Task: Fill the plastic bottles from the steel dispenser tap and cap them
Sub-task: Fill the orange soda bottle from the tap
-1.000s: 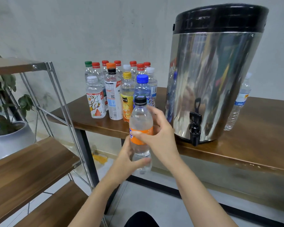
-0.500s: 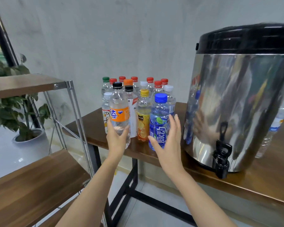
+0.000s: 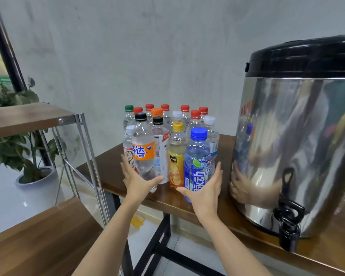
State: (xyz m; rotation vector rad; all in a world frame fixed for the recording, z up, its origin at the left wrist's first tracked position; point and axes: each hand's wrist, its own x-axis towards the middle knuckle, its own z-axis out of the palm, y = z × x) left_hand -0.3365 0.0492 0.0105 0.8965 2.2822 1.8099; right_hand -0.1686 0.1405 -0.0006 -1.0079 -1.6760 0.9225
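Note:
A clear bottle with an orange label and black cap (image 3: 143,154) stands at the left front of a cluster of capped plastic bottles (image 3: 184,114) on the brown table (image 3: 237,224). My left hand (image 3: 136,181) grips its lower part, thumb in front and fingers behind. My right hand (image 3: 204,189) wraps the base of a blue-capped, blue-labelled bottle (image 3: 197,156), with the thumb on its left and the fingers up its right side. The steel dispenser (image 3: 299,148) with a black lid stands to the right. Its black tap (image 3: 288,218) hangs over the table's front edge.
A wooden shelf unit with a metal frame (image 3: 40,236) stands close on the left, with a potted plant (image 3: 28,140) behind it. A yellow-capped juice bottle (image 3: 176,156) sits between the two held bottles. A grey wall is behind the table.
My left hand carried the orange-label bottle from in front of the dispenser to the left front of the cluster. My right hand let go of it and closed round the blue bottle.

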